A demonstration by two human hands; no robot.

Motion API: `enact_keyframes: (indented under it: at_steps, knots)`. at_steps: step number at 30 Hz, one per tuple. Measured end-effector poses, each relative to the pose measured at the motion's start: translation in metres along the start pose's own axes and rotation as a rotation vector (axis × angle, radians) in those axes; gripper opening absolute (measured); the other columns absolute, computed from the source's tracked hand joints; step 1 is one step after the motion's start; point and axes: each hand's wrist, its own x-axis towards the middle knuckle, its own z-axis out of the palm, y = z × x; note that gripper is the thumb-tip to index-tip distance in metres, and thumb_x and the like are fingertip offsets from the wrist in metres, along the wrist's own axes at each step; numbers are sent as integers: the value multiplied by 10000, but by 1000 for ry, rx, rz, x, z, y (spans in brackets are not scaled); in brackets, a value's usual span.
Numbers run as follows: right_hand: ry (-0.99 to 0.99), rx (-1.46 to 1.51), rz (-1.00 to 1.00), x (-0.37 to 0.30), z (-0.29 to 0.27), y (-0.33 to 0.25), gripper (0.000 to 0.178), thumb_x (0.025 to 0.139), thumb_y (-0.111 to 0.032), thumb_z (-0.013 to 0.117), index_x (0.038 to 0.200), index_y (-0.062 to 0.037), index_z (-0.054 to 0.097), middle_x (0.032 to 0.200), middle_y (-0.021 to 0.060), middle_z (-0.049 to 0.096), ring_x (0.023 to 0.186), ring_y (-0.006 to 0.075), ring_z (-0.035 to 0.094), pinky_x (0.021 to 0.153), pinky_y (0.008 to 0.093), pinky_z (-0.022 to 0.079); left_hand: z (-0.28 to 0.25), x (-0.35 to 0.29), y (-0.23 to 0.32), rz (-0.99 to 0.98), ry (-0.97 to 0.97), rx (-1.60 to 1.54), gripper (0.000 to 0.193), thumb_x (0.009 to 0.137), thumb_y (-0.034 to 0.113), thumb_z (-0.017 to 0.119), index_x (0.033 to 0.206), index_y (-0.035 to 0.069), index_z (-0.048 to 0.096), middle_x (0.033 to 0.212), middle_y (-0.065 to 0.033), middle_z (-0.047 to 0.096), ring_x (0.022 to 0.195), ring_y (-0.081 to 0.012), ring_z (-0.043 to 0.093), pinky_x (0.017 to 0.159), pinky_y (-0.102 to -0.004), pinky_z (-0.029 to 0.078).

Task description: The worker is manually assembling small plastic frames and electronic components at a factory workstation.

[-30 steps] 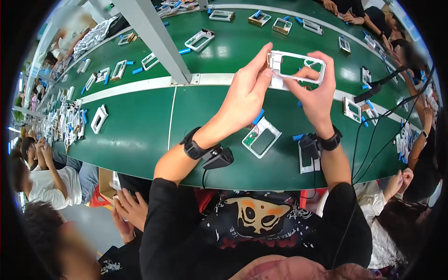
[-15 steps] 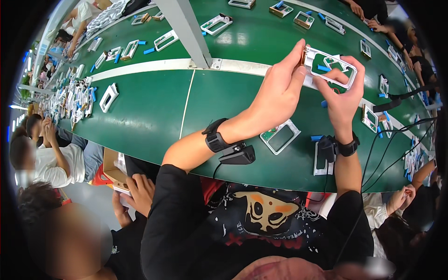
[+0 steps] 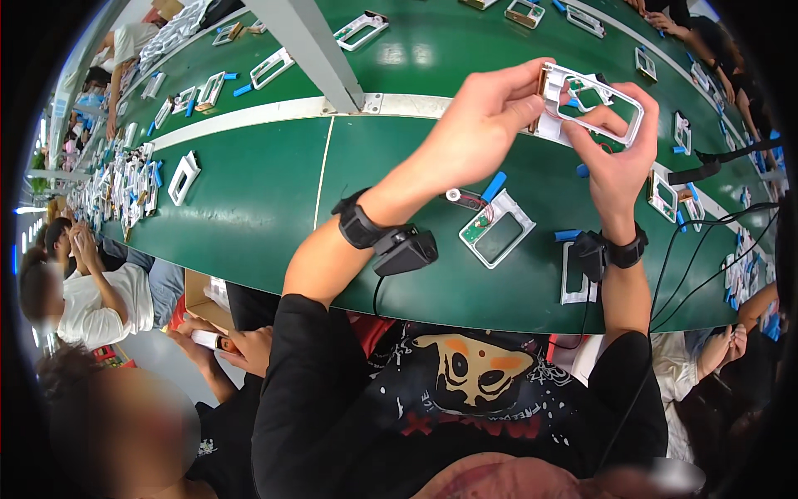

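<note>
Both hands hold a white rectangular plastic frame (image 3: 550,126) above the green table. My left hand (image 3: 490,125) pinches its left end, where a brownish-gold strip shows, between thumb and fingers. My right hand (image 3: 619,154) grips the frame's right side, fingers bent around the edge and partly hidden. Below the hands lies another white frame (image 3: 514,247) with a green circuit board (image 3: 478,227) in one corner. A blue cylinder (image 3: 495,185) rests at its upper edge. By my right wrist lie a third white frame (image 3: 568,293), partly covered by the wrist device, and a blue cylinder (image 3: 567,235).
A grey post (image 3: 309,50) rises from a pale strip (image 3: 407,106) crossing the table. Beyond it, several frames with blue cylinders travel or lie in a row. A heap of frames (image 3: 125,187) is at far left. Black cables (image 3: 706,218) hang at right. Co-workers sit on both sides.
The view has shifted slightly. My left hand has drawn a little left and lower along the frame's end, uncovering the blue cylinder on the table. Frames beyond the strip sit further left.
</note>
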Motion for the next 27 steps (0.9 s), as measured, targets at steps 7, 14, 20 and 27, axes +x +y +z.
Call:
enact_keyframes:
  at_steps: [7,14,20,27]
  knots:
    - [-30,-37,64,7,1,2,583,762,57,708,1263,-23,420,857,53,648,829,107,604,711,229,492,-6,5,-1,-117,-42,-146,412,976,54,485,1362,-76,419,1279,-193,584,1166,-261,590,976,-373,501]
    - [25,-187,-44,6,-3,7,679,731,-15,770,1319,-44,433,995,74,638,885,112,595,702,249,495,-2,3,-2,-118,17,-187,396,952,59,545,1317,-69,456,1273,-197,582,1149,-268,600,972,-391,505]
    - [-69,16,87,7,-8,14,642,785,31,697,1352,-28,402,1016,73,621,922,126,604,758,258,521,-6,3,-7,-166,58,-261,412,935,61,579,1315,-52,467,1244,-168,585,1141,-265,605,963,-382,509]
    - [-71,12,81,4,-9,10,636,790,30,692,1351,-32,400,968,59,599,911,126,604,747,245,525,-3,4,-5,-199,98,-324,373,919,-10,577,1275,-76,489,1175,-152,601,1016,-192,646,885,-328,549]
